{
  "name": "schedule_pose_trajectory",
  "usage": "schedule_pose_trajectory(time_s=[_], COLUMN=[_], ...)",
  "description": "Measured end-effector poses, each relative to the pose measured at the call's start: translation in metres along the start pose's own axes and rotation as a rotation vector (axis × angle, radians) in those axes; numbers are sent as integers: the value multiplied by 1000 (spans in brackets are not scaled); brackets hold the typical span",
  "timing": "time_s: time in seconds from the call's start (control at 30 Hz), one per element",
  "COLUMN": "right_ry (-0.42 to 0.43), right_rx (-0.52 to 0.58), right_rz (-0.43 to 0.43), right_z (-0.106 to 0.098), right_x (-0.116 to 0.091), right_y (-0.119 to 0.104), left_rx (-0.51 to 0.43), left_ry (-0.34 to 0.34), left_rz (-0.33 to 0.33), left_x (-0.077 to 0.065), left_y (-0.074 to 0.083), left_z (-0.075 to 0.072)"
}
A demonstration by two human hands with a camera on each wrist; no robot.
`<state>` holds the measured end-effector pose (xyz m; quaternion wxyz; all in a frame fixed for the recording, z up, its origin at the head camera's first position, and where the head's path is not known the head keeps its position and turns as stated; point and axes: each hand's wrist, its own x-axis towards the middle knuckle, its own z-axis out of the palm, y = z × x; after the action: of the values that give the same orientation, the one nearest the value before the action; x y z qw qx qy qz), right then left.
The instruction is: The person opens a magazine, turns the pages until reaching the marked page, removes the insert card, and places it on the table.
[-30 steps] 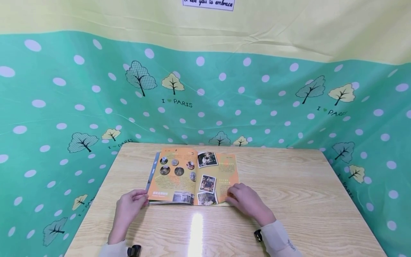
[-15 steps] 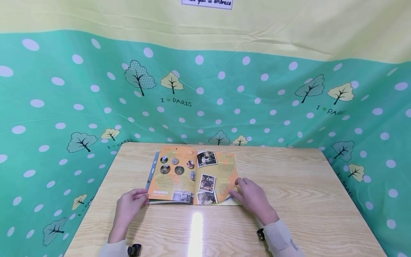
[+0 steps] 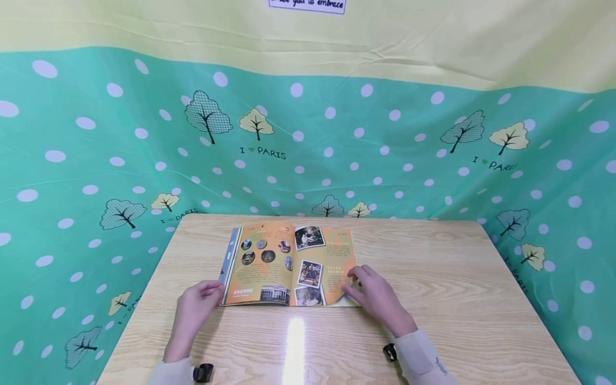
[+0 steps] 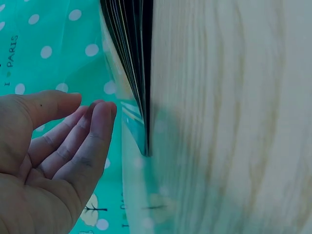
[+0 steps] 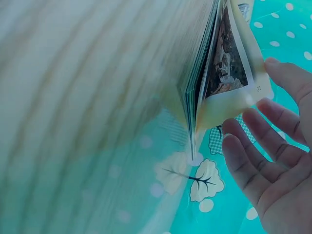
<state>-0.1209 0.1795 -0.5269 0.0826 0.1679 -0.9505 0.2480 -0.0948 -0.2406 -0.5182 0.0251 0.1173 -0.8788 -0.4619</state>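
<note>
"Sleeves (image 3: 421, 357) are seen nearest, at the near edge of the view. What is done by the hands beyond them?"

"By the left hand (image 3: 198, 307), nothing is seen to be grasped; its fingers are held relaxed beside the near left corner of the book (image 3: 284, 267), and whether contact is made there cannot be told. By the right hand (image 3: 377, 297), a page (image 3: 332, 262) is pinched at its near right corner, which is curled up."

"And where is the book placed?"

"It is spread face up near the far edge of the wooden table (image 3: 423, 267), left of the middle."

"How is that page best handled?"

"Lightly, it is judged, so that no crease is left. A single sheet should be felt for between thumb and finger, and a loose curve allowed in the paper. The left half could be steadied by the left fingertips, laid flat."

"What is found farthest away?"

"A dotted curtain (image 3: 375, 176), hung behind the table."
</note>
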Motion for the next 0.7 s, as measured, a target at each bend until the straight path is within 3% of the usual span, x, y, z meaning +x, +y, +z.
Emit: schedule_pose_trajectory(time_s=[0.23, 0.47, 0.7], right_ry=[28, 75, 68], right_rx=[100, 134, 174], right_rz=[-17, -33, -25], right_z=[1, 2, 1], right_x=[0, 0, 2], right_y=[0, -1, -2], left_rx=[10, -15, -22], left_ry=[13, 14, 17], left_rz=[15, 26, 50], left_x=[0, 0, 1], left_y=[8, 14, 20], left_z=[3, 7, 11])
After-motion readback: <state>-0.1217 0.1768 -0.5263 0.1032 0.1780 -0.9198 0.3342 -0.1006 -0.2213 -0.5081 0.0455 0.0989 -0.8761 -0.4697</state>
